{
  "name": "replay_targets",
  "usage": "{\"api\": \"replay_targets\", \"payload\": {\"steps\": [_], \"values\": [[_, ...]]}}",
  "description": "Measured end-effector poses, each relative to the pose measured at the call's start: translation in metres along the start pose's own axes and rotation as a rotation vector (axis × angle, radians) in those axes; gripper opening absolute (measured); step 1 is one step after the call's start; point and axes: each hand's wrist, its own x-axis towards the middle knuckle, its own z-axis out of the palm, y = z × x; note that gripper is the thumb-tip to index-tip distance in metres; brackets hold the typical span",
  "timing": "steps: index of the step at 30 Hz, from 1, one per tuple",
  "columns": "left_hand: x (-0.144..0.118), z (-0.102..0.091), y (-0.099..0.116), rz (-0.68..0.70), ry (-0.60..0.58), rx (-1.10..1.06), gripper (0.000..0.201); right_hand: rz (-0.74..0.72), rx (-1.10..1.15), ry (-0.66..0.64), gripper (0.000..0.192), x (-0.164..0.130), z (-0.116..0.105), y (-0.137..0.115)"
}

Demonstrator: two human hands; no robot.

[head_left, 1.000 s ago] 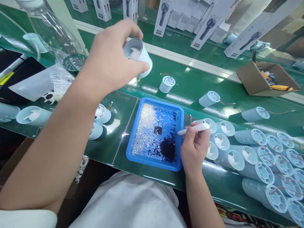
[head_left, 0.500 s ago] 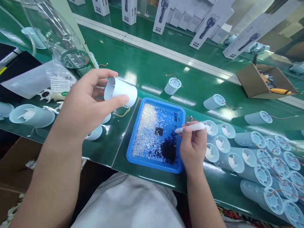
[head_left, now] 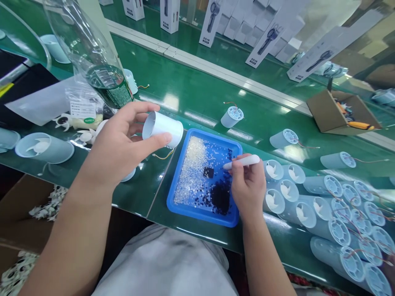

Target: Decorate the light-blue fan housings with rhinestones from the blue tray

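Between thumb and fingers, my left hand (head_left: pixel 128 142) grips a pale blue fan housing (head_left: pixel 163 128), a short tube tilted on its side with a thin wire hanging below. My right hand (head_left: pixel 249 185) pinches a white pen-like tool (head_left: pixel 242 161) over the right part of a blue tray (head_left: pixel 202 218); its narrow end points left, just above the tray. Tiny clear rings (head_left: pixel 189 176) cover the tray's left side. A heap of tiny black rings (head_left: pixel 220 197) lies at the lower right, and a small black square (head_left: pixel 208 172) sits mid-tray.
Many pale blue housings (head_left: pixel 328 187) with wires crowd the right side. Single housings (head_left: pixel 232 117) stand behind the tray. A plastic bottle (head_left: pixel 106 82) stands at the left back, a cardboard box (head_left: pixel 342 113) of tools at the right back. White product boxes (head_left: pixel 211 20) line the far shelf.
The tool in my right hand has shifted slightly left, its narrow end now over the tray's clearer area. The whole view has moved a little; my left hand keeps its hold on the housing.
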Motion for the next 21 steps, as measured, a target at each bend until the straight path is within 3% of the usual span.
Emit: {"api": "replay_targets", "payload": {"steps": [5, 13, 19, 21], "values": [[-0.0025, 0.0011, 0.0016, -0.075, -0.027, -0.053, 0.047, 0.016, 0.070, 0.146, 0.016, -0.0024, 0.0003, -0.0013], [-0.0062, 0.0000, -0.0033, -0.201, -0.086, -0.357, 0.034, -0.023, 0.086, -0.016, 0.012, -0.0041, -0.0015, -0.0015], [-0.0058, 0.0005, -0.0048, -0.255, -0.090, -0.575, 0.007, -0.052, -0.010, -0.072, 0.012, -0.0056, -0.0053, -0.0024], [-0.0054, 0.0021, -0.0034, -0.280, -0.069, -0.649, 0.006, -0.052, -0.029, -0.093, 0.013, -0.0070, -0.0066, -0.0022]]}}
